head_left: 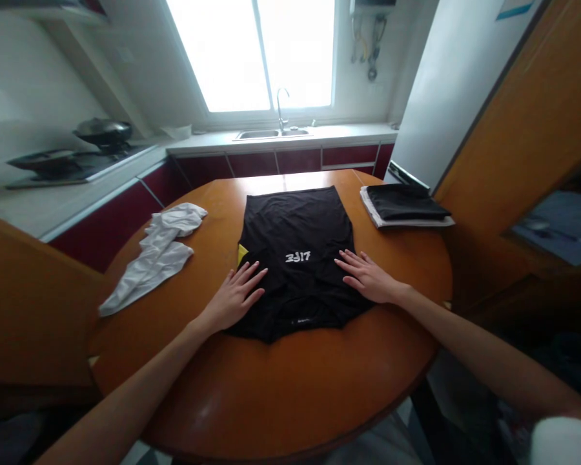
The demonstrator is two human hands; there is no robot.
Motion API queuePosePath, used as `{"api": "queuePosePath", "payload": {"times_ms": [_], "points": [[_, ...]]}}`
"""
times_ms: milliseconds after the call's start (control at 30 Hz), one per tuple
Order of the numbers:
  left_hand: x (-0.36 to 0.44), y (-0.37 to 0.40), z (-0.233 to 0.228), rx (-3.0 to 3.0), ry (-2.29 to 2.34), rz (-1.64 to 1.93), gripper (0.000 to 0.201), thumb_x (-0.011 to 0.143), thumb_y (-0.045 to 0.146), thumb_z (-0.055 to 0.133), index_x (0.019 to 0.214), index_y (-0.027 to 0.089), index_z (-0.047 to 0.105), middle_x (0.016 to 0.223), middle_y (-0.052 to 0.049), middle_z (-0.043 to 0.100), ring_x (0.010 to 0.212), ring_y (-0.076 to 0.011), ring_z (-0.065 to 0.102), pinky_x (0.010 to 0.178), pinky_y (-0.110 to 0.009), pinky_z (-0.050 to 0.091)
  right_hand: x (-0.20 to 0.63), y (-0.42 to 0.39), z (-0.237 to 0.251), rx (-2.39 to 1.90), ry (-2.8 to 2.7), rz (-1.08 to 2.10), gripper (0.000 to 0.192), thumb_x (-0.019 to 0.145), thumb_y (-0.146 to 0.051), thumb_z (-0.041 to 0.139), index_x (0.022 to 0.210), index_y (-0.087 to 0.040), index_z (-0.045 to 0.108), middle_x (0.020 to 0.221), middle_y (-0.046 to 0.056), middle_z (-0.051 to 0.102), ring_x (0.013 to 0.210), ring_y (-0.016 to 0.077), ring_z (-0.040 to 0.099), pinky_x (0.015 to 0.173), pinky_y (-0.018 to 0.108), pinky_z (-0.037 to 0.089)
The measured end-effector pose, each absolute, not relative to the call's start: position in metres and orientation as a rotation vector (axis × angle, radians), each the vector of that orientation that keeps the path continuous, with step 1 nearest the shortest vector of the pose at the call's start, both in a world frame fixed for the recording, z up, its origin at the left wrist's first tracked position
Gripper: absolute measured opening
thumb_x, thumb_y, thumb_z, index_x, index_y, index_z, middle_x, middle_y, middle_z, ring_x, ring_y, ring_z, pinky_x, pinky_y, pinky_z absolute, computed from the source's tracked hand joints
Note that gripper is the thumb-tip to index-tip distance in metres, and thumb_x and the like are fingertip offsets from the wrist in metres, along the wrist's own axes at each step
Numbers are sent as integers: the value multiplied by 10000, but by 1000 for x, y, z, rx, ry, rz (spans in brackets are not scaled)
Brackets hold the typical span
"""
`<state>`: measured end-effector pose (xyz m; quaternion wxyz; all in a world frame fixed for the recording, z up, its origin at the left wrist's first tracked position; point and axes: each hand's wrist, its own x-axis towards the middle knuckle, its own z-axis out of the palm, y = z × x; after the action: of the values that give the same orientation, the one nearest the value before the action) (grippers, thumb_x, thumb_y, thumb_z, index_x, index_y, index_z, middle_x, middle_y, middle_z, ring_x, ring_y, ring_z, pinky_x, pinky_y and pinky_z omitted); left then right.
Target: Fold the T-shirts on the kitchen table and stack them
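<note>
Left hand (234,298), right hand (366,276) flat on black shirt (295,226), seemingly partly folded.

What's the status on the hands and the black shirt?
Left hand and right hand both flat, fingers spread, on black shirt. Shirt spread on round wooden table. White garment left, folded stack right, both apart from the shirt.

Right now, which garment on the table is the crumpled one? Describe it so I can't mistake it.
Start at the round wooden table. Left of the black shirt under both hands lies the white garment, near the table's left edge. It is the only loose, rumpled piece; the folded stack at the far right is flat and dark on top.
</note>
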<state>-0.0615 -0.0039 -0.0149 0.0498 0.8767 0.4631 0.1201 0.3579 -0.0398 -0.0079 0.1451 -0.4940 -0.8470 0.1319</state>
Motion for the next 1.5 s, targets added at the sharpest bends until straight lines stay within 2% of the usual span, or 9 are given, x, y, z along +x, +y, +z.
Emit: {"api": "queuePosePath", "payload": {"times_ms": [200,300,433,567,700,900,1100,1233,1500], "points": [[-66,1,-5,2504,1383,497,595,1034,593,301,1528,298,453,1616,-52,383,1517,-273,301,1228,-570,220,374,-28,6,-1430,-2189,476,555,1064,-485,292,1572,-276,363,1655,73,286,1548,214,199,1241,546,173],[-67,0,-2,2423,1407,613,611,1040,590,270,1524,266,456,1604,-68,406,1499,-261,342,1226,-557,238,371,-34,8,-1415,-2144,396,555,1060,-480,317,1568,-266,375,1651,78,301,1547,217,201,1243,529,188],[-64,-7,2,2496,1365,487,603,1024,600,335,1507,272,483,1611,-74,394,1526,-294,274,1234,-594,180,361,-52,2,-1356,-2356,418,541,1045,-489,387,1552,-302,402,1651,57,299,1548,242,195,1242,570,156],[-73,-16,18,2432,1273,636,558,1024,546,411,1478,239,519,1559,-108,465,1450,-281,416,1217,-498,312,368,-61,2,-1292,-2333,377,517,1048,-457,409,1540,-301,424,1641,60,329,1542,256,221,1233,583,199],[-96,-40,41,2478,1116,602,403,970,464,600,1309,257,669,1292,-96,649,1205,-242,611,1074,-390,491,387,-72,4,-1152,-2341,289,440,1003,-419,541,1428,-309,577,1559,73,474,1487,294,355,1209,571,291],[-119,-79,45,2673,964,425,287,949,317,668,1231,296,718,1203,-78,672,1118,-223,627,978,-351,539,400,-96,2,-1047,-2437,219,314,912,-338,702,1225,-335,720,1322,70,637,1267,274,563,1067,457,493],[-120,-86,29,2932,944,468,254,1017,214,544,1224,242,688,1136,-62,693,1057,-182,644,943,-317,552,395,-100,-4,-893,-2493,-47,200,956,-240,636,1126,-276,736,1124,61,711,1088,236,636,997,440,523],[-116,-87,25,3060,899,444,200,1024,173,512,1121,210,684,1128,-59,695,1074,-190,636,956,-334,544,392,-101,-5,-823,-2506,-200,189,978,-168,578,1076,-233,726,1082,63,737,1010,221,663,953,429,531],[-107,-90,28,3023,972,530,182,1030,144,454,1036,184,631,993,-50,681,935,-169,641,881,-300,550,388,-106,4,-816,-2493,-147,226,1004,-109,481,1035,-184,692,992,67,748,890,195,674,867,378,528]]}}
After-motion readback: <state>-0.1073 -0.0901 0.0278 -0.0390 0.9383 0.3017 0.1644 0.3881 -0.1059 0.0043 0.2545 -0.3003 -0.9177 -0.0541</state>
